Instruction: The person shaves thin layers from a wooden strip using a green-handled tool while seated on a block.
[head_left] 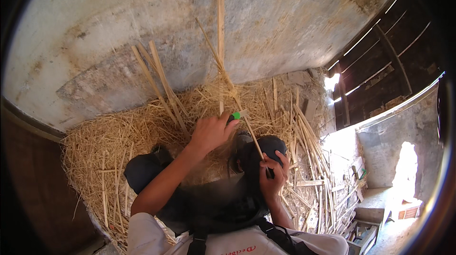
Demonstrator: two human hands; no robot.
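Observation:
My left hand (211,132) is closed around a knife with a black-and-green handle (235,115). Its short pale blade meets a thin bamboo strip (251,134) that slants from the wall down to my right knee. Near the lower end of the strip, my right hand (274,174) grips it against the dark-trousered knee (270,146). Something black shows between the right fingers, too covered to name. Curled shavings (229,86) bunch on the strip a little above the blade.
Straw-like shavings (109,136) cover the floor around my legs. Several bamboo strips (164,74) lean on the stained wall (142,17), and one tall strip (221,12) stands upright there. More cut strips (311,145) lie at the right, near a wooden frame (365,236).

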